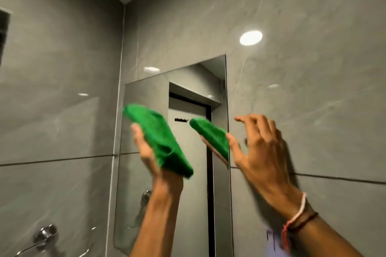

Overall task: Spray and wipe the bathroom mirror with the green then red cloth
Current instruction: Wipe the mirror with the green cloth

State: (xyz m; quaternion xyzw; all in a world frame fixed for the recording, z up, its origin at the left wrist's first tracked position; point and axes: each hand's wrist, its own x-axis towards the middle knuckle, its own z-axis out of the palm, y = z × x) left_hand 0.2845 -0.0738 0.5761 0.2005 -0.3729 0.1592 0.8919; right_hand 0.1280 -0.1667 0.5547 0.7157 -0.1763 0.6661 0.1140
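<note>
While the wipe is on: the green cloth point(158, 142) is up against the mirror point(146, 173), folded into a long pad.
Left hand: the left hand point(146, 152) is grasping the cloth from below, thumb on the near edge, palm behind it.
Cloth axis: it runs on a slant, high end up and to the left at the mirror's left edge, low end down and to the right near the wrist.
Contact: blurred, so whether the pad is flat on the glass or only near it cannot be told.
Right hand: the right hand point(261, 148) is released, fingers spread, holding nothing, at the mirror's right edge over the tiled wall point(313, 89).
Which is nearer: the left has the cloth; the right is well apart from it, across the glass.
Reflection: a second green shape shows in the mirror, just beside the right thumb.
Glass to cover: most of the pane lies to the right of the pad and below it, so a sweep that way looks the likely call.
Red cloth: not in view.
Spray bottle: not in view.
</note>
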